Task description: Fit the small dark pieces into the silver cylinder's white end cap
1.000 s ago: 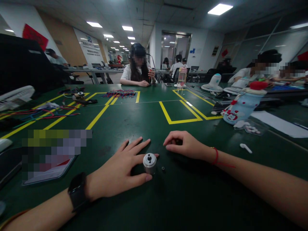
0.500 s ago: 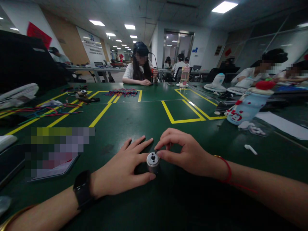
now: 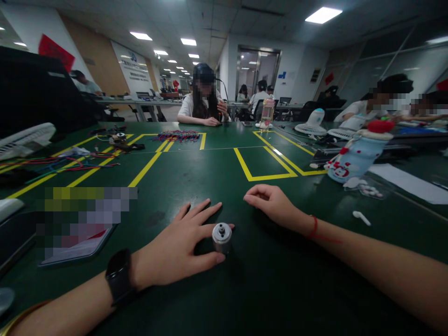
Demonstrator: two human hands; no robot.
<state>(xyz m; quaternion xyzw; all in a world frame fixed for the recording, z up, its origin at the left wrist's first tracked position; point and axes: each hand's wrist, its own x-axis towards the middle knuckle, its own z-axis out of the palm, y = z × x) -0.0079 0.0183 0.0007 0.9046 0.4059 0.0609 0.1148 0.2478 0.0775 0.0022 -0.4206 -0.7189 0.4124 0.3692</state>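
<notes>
A small silver motor (image 3: 221, 239) stands upright on the green table. Two dark holes and a short raised piece at the centre show on its top face. My left hand (image 3: 185, 242), a black watch at its wrist, steadies the motor between thumb and index finger. The other fingers of that hand lie spread on the tabletop. To the right and a little beyond, apart from the motor, is my right hand (image 3: 269, 201) with a red string on its wrist. Its fingers are curled together, and whatever they may hold is hidden.
On the left lie loose coloured wires (image 3: 70, 161) and a flat clear-edged packet (image 3: 84, 242). A blue bottle (image 3: 360, 156), a small plastic bag (image 3: 367, 187) and a white earbud (image 3: 361, 217) are at the right. Across the table sits a person (image 3: 203, 100).
My right hand has drawn back from the motor's top, up and to the right. The raised piece at the top's centre now shows clearly. The left hand keeps its place.
</notes>
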